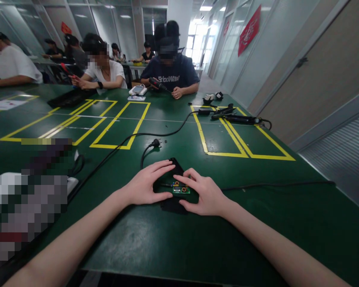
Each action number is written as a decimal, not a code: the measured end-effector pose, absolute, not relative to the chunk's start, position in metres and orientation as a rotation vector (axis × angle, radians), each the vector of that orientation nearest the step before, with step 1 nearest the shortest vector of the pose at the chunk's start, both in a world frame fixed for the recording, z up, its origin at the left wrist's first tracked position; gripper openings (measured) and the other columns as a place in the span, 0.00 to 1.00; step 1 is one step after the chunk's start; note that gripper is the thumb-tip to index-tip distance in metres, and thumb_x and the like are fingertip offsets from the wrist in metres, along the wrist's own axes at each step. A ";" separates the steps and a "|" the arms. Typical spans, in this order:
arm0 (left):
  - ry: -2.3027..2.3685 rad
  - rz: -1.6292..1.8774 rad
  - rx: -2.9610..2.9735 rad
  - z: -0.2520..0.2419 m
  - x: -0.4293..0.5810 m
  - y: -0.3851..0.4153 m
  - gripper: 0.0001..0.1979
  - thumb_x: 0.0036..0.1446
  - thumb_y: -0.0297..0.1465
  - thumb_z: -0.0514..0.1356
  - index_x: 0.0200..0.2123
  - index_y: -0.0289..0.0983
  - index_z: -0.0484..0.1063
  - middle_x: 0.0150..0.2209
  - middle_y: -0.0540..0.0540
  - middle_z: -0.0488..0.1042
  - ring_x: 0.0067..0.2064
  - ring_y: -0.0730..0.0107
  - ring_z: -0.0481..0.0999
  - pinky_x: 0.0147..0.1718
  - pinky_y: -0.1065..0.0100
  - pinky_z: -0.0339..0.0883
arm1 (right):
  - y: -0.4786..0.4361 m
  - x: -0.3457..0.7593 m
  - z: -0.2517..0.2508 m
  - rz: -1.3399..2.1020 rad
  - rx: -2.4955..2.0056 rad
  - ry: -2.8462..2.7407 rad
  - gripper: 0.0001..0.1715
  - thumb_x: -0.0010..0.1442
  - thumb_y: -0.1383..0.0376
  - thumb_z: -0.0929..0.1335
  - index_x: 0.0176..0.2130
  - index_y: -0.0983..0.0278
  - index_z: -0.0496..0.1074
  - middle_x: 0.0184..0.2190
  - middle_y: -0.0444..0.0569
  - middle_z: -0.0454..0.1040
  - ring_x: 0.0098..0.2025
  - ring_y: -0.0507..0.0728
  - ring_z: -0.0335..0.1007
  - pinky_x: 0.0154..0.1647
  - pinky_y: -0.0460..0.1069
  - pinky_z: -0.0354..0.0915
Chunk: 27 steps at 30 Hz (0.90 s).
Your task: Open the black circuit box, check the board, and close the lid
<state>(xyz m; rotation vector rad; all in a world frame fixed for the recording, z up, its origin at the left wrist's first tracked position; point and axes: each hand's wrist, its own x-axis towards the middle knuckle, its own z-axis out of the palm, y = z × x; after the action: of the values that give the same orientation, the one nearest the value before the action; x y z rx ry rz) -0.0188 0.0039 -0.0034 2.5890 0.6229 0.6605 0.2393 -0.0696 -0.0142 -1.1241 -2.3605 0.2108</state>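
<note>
A small green circuit board [181, 190] with copper coils and a silver cylindrical part sits in front of me between my hands. Beneath and around it shows a black casing piece [177, 164], partly covered by my fingers. My left hand [148, 184] is at the board's left, fingers stretched over the casing's upper end and thumb apart near the board's lower left corner. From the right, my right hand [205, 193] reaches over with fingers and thumb spread. Its index fingertip is at the board's upper edge; whether it touches is unclear. A black plug [156, 143] on a cord lies just beyond.
A long black cable [131, 137] crosses the green table [131, 243] on my left. Yellow tape [227, 154] marks rectangles ahead. Black tools and cords [239, 118] lie at the far right. Opposite, a person [169, 67] holds a power screwdriver [158, 84]. Blurred items occupy the left.
</note>
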 end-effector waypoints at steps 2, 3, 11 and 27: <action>0.604 0.625 2.603 -0.006 -0.021 0.010 0.37 0.60 0.45 0.68 0.68 0.39 0.65 0.70 0.35 0.63 0.71 0.48 0.64 0.68 0.45 0.62 | -0.070 0.240 -0.015 0.215 -1.120 -2.363 0.39 0.61 0.55 0.71 0.67 0.59 0.63 0.52 0.55 0.69 0.42 0.59 0.75 0.37 0.53 0.75; 0.594 0.617 2.607 -0.007 -0.022 0.012 0.34 0.60 0.45 0.68 0.65 0.38 0.68 0.69 0.34 0.64 0.70 0.48 0.65 0.67 0.45 0.63 | -0.070 0.241 -0.015 0.218 -1.125 -2.358 0.39 0.61 0.55 0.72 0.67 0.59 0.63 0.52 0.55 0.69 0.43 0.59 0.75 0.38 0.53 0.75; 0.536 0.631 2.646 0.001 -0.017 0.008 0.22 0.63 0.42 0.64 0.54 0.35 0.78 0.54 0.36 0.79 0.56 0.51 0.78 0.58 0.48 0.72 | -0.068 0.243 -0.014 0.242 -1.226 -2.268 0.37 0.61 0.58 0.72 0.67 0.57 0.65 0.53 0.54 0.70 0.43 0.59 0.76 0.40 0.54 0.76; 0.536 0.684 2.586 -0.005 -0.011 0.006 0.23 0.63 0.40 0.65 0.58 0.39 0.75 0.62 0.36 0.73 0.62 0.51 0.74 0.62 0.48 0.69 | -0.060 0.244 -0.019 0.122 -1.367 -2.101 0.28 0.62 0.57 0.71 0.60 0.58 0.70 0.51 0.53 0.70 0.39 0.58 0.76 0.39 0.54 0.77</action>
<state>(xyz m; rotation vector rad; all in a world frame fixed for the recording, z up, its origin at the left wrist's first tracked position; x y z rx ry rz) -0.0115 0.0055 -0.0050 2.5857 0.5361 0.6841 0.2439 -0.0599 -0.0190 -1.3666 -2.1013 0.1225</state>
